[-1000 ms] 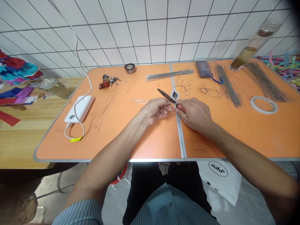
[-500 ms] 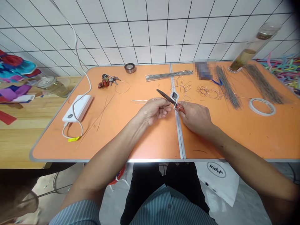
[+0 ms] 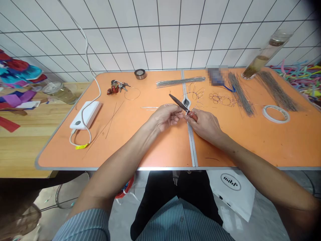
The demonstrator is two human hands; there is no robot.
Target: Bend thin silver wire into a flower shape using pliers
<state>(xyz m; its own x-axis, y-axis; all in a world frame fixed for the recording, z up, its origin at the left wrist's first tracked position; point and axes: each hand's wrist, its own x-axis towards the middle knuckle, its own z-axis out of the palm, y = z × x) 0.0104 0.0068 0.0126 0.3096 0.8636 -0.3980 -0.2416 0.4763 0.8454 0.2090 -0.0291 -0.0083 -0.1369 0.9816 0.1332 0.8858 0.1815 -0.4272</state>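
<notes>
My right hand [image 3: 204, 124] grips red-handled pliers [image 3: 178, 102] whose dark jaws point up and left over the middle seam of the orange table [image 3: 140, 147]. My left hand [image 3: 165, 116] pinches a small looped piece of thin wire [image 3: 184, 113] right at the pliers' jaws. The two hands almost touch above the table's centre. Just beyond them lie finished bent wire shapes [image 3: 197, 91] and a row of wire flowers [image 3: 222, 99].
A bundle of straight wires [image 3: 180, 81] and a dark tape roll [image 3: 139, 74] lie at the back. Keys [image 3: 115, 86], a wire ring [image 3: 132, 93] and a white power bank [image 3: 85, 114] with cable sit left. More wire bundles [image 3: 240, 93], a white tape ring [image 3: 276, 113] and a glass bottle [image 3: 263, 55] sit right.
Both hands stay together at the table's centre with only slight shifts; the view has moved a little.
</notes>
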